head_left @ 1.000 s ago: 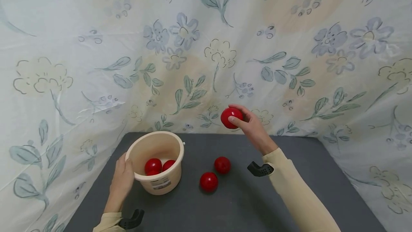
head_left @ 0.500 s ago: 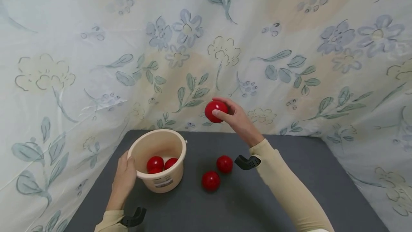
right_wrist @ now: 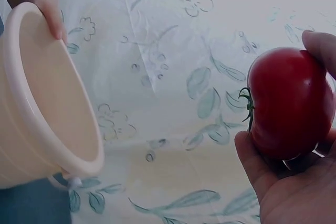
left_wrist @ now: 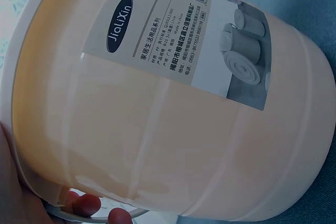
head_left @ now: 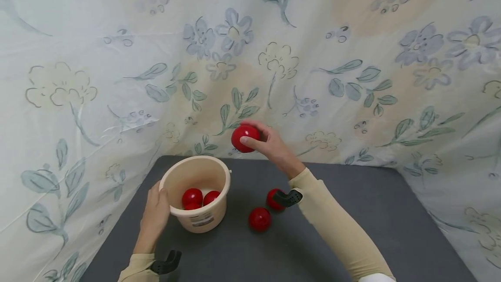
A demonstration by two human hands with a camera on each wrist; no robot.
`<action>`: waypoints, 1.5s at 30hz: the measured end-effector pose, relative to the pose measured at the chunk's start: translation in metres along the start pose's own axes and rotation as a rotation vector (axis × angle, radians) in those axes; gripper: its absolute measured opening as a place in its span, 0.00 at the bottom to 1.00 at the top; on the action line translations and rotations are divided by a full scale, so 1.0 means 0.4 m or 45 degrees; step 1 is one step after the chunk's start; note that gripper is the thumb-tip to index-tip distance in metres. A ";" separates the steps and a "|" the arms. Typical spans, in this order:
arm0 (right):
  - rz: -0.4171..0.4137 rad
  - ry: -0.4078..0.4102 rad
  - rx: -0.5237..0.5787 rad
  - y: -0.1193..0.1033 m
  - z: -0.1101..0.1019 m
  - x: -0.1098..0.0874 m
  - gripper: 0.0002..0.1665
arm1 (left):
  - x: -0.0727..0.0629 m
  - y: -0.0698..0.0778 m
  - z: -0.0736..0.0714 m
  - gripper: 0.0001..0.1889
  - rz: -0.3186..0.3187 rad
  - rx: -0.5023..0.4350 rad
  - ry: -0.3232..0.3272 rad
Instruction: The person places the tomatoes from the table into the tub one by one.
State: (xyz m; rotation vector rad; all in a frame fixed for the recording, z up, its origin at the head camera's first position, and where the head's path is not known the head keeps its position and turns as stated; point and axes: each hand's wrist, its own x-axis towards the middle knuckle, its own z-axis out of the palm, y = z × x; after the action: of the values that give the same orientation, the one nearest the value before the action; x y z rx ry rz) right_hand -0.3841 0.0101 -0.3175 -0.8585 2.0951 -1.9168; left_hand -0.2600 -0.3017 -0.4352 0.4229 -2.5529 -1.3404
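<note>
My right hand (head_left: 274,145) holds a red tomato (head_left: 243,139) in the air, thumb on the near side and fingers over the top. Its green stem end shows in the right wrist view, where the tomato (right_wrist: 291,103) faces the bucket. At the left, my left hand (head_left: 153,214) grips the rim of a cream plastic bucket (head_left: 203,221), which tilts slightly toward me. Fingertips (left_wrist: 86,205) appear by the bucket's handle in the left wrist view. Inside the bucket lie at least two tomatoes (head_left: 192,196). The held tomato is above and right of the rim.
Two more tomatoes rest on the dark table (head_left: 344,216) right of the bucket: one nearer tomato (head_left: 259,219) and one farther tomato (head_left: 274,203), partly hidden by the right wrist's black strap mount (head_left: 287,198). A floral curtain (head_left: 313,77) encloses the back and sides.
My right hand has carried the tomato leftward, closer to the bucket. The left hand keeps its grip on the rim. The head view has shifted slightly.
</note>
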 end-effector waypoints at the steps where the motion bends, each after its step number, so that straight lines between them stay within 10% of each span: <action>1: 0.012 -0.001 -0.004 0.001 0.007 0.001 0.36 | 0.000 0.000 0.001 0.31 0.001 0.000 0.002; 30: 0.183 -0.288 -0.024 0.164 0.220 -0.003 0.33 | -0.003 0.004 0.002 0.31 -0.018 0.012 0.004; 45: 0.166 -0.304 -0.156 0.190 0.242 -0.013 0.31 | 0.003 -0.004 0.001 0.32 -0.021 0.014 -0.008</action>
State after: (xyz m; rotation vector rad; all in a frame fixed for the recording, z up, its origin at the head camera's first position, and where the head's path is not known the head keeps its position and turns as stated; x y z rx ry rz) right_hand -0.3542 -0.0697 -0.4065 -0.9009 2.0840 -1.5529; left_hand -0.2611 -0.3027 -0.4366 0.4435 -2.5684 -1.3367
